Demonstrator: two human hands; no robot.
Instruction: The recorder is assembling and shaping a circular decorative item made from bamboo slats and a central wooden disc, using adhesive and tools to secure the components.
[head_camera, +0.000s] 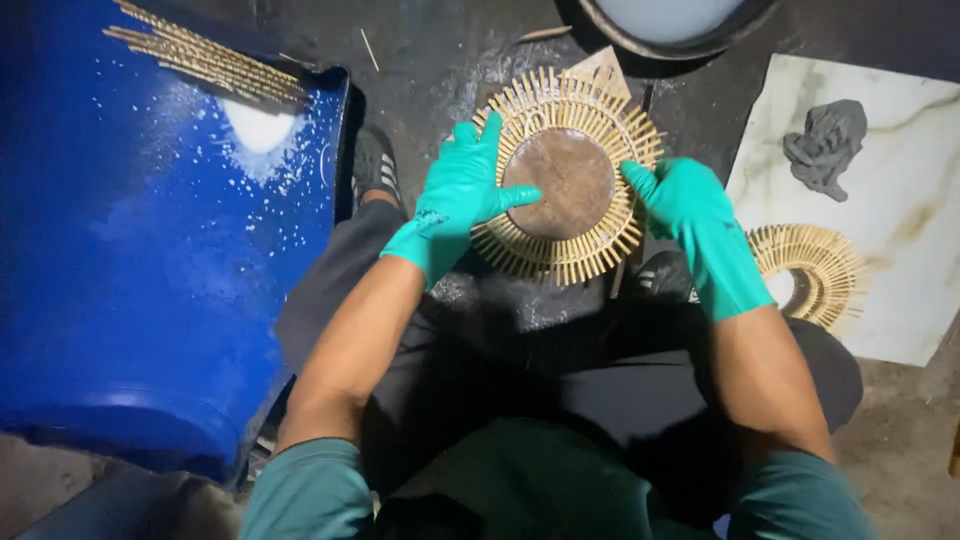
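Note:
A round sunburst frame (590, 120) made of short bamboo sticks with a brown disc (565, 180) at its centre is held above my knees. My left hand (455, 200), in a teal glove, grips its left edge with the thumb lying on the disc. My right hand (690, 215), also gloved, holds its right edge. A second bamboo-stick ring (820, 265) lies on a marble-patterned slab (900, 210) at the right.
A large blue drum (150, 260) lies at my left with a bundle of bamboo sticks (210, 60) on top. A grey lump of clay-like stuff (825, 145) sits on the slab. A dark-rimmed basin (680, 35) stands ahead. My shoes rest on the dark floor.

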